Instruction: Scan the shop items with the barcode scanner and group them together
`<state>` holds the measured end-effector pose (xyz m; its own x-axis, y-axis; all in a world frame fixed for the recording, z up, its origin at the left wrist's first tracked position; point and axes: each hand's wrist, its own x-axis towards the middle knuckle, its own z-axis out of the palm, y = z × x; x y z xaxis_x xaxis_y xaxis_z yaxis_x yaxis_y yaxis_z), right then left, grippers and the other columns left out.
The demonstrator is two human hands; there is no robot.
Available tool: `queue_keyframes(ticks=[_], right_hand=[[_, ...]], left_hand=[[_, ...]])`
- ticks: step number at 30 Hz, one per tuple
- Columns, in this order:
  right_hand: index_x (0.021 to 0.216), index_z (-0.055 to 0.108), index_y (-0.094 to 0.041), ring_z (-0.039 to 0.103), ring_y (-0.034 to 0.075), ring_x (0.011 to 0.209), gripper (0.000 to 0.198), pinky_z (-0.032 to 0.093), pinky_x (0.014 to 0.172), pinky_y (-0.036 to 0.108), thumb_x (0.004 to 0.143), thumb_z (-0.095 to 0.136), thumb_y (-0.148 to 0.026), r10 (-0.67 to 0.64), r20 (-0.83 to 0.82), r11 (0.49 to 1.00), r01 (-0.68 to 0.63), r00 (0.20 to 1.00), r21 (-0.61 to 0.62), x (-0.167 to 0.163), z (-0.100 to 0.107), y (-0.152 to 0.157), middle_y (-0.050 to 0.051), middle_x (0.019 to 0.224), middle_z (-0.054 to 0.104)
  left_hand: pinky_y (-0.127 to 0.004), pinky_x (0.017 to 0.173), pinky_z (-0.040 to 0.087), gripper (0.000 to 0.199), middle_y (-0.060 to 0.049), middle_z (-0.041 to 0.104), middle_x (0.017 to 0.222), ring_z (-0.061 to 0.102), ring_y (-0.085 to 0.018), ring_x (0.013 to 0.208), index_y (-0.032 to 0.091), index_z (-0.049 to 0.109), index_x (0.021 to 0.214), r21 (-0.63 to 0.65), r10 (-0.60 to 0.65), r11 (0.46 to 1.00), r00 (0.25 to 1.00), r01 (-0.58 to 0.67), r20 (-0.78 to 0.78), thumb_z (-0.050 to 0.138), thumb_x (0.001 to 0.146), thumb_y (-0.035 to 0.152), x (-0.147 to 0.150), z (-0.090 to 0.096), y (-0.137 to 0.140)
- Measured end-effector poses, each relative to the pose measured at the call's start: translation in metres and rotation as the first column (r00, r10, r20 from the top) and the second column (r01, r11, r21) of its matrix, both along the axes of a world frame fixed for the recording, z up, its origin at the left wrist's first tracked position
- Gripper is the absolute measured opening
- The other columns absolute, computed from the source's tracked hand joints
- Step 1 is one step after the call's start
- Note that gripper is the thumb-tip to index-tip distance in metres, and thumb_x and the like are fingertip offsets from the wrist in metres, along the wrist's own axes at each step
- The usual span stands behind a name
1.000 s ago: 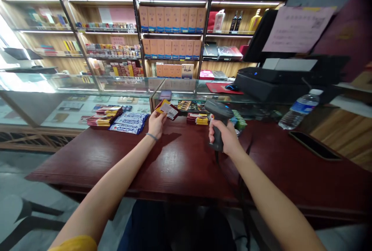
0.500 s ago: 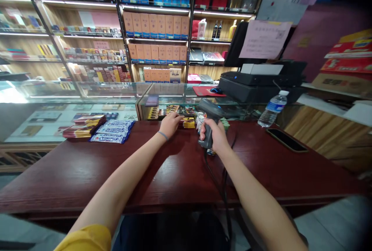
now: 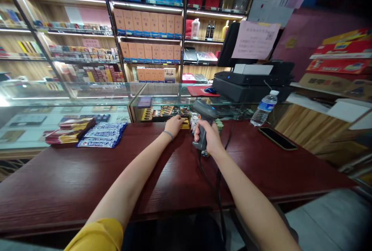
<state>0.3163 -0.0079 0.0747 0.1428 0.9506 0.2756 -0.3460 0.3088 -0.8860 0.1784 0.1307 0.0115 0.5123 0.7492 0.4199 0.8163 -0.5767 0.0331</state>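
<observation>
My right hand (image 3: 209,136) is wrapped around the handle of a black barcode scanner (image 3: 204,113), its head tilted up and a cable trailing from its base. At the back of the table, the bent fingers of my left hand (image 3: 173,125) close on a yellow snack packet (image 3: 185,125) in a small pile; the fingertips are partly hidden. White-and-silver packets (image 3: 194,121) lie just behind the scanner, and green ones (image 3: 218,125) lie to its right. Over on the left are a stack of dark red and yellow packets (image 3: 69,130) and a row of blue-and-white packets (image 3: 101,135).
A water bottle (image 3: 264,108) and a phone (image 3: 278,138) are on the right of the dark red table (image 3: 171,181). A glass display case (image 3: 136,107) borders the back. Behind it stand a black register (image 3: 244,86) and lit shelves of boxes.
My left hand's fingers have drawn in more closely at the yellow packets. My right hand still holds the scanner. The whole view has shifted slightly, with things appearing further left.
</observation>
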Motion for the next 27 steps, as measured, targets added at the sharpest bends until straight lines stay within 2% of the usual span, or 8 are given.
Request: queue_keyframes(ticks=[8,12,15,20,27], right_hand=[[0.087,0.053,-0.023,0.048,0.011,0.031,0.027,0.04,0.03,0.021,0.074,0.071,-0.038,0.013,-0.013,1.0,-0.013,1.0,-0.018,-0.001,0.002,-0.002,-0.008,0.049,0.056],[0.089,0.054,-0.022,0.048,0.011,0.031,0.03,0.039,0.03,0.02,0.073,0.072,-0.041,0.023,0.004,1.0,-0.023,1.0,-0.018,-0.002,-0.001,0.0,-0.008,0.048,0.055],[0.092,0.055,-0.022,0.048,0.011,0.031,0.031,0.039,0.03,0.021,0.074,0.073,-0.04,0.022,0.002,0.999,-0.022,1.0,-0.029,-0.002,-0.003,0.0,-0.007,0.048,0.055],[0.092,0.057,-0.021,0.05,0.011,0.033,0.026,0.039,0.033,0.021,0.078,0.071,-0.037,0.053,0.022,0.999,-0.053,0.998,-0.005,-0.005,-0.003,-0.004,-0.006,0.05,0.056],[0.088,0.059,-0.021,0.049,0.011,0.035,0.021,0.04,0.035,0.022,0.079,0.072,-0.035,0.092,0.088,0.996,-0.09,0.992,-0.024,-0.011,-0.001,-0.013,-0.005,0.053,0.056]], left_hand=[[-0.03,0.083,0.051,0.044,-0.01,0.064,0.113,0.063,-0.022,0.102,0.029,0.061,0.133,-0.011,-0.047,0.999,0.999,0.047,0.015,0.045,0.095,0.014,0.003,-0.011,0.005],[-0.033,0.094,0.049,0.047,-0.01,0.067,0.114,0.064,-0.021,0.104,0.024,0.056,0.136,0.015,-0.087,0.996,0.993,0.086,0.078,0.045,0.093,0.009,-0.001,-0.012,0.005],[-0.036,0.1,0.048,0.043,-0.011,0.068,0.116,0.064,-0.022,0.107,0.019,0.056,0.136,0.067,-0.138,0.989,0.976,0.128,0.166,0.047,0.094,0.013,-0.015,-0.006,0.002],[-0.034,0.097,0.05,0.036,-0.009,0.069,0.116,0.063,-0.021,0.108,0.023,0.058,0.132,0.158,-0.12,0.985,0.938,0.071,0.325,0.048,0.097,0.021,-0.068,0.008,-0.014],[-0.033,0.093,0.049,0.027,-0.008,0.07,0.112,0.065,-0.021,0.104,0.021,0.063,0.119,0.222,0.041,0.964,0.907,-0.146,0.419,0.047,0.099,0.027,-0.187,0.021,-0.041]])
